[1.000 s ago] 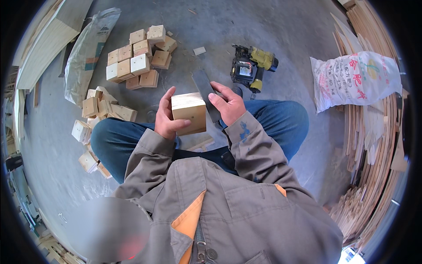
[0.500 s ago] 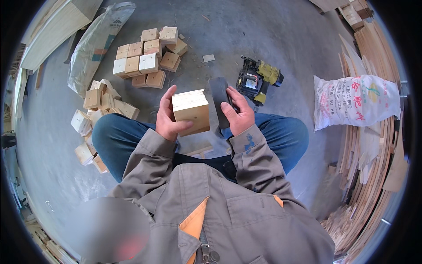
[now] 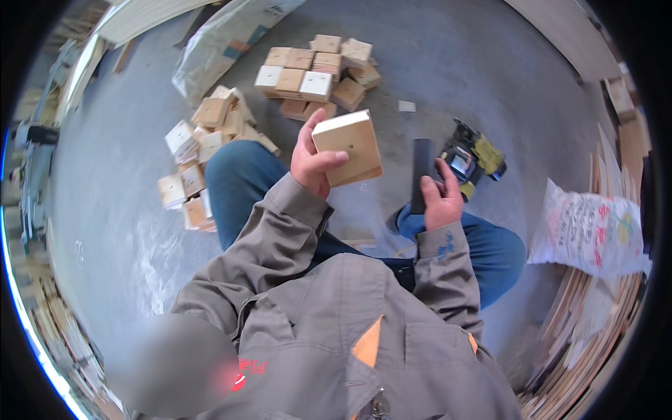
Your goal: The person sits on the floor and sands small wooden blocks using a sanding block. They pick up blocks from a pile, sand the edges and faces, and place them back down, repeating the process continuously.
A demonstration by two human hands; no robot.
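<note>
My left hand [image 3: 312,161] grips a square pale wooden block [image 3: 352,150] by its left side, thumb on the broad face and fingers behind. A small dark hole or knot marks that face. In my right hand [image 3: 444,201] is a black sanding block [image 3: 421,164], long and flat, held upright with the fingers at its right side. It stands apart from the wooden block, to its right. Beyond my right hand, a black and yellow nail gun [image 3: 483,150] lies on the floor.
A neat cluster of wooden blocks [image 3: 289,81] sits ahead, with a looser pile [image 3: 211,112] beside my left knee. Farther left lies a pale woven sack [image 3: 210,59]. At the right, a printed white sack [image 3: 588,227] rests on long wooden strips [image 3: 595,322].
The view has swung left, so the scene sits farther right. My left hand has turned the wooden block, showing its broad face. The block and the sanding block are farther apart.
</note>
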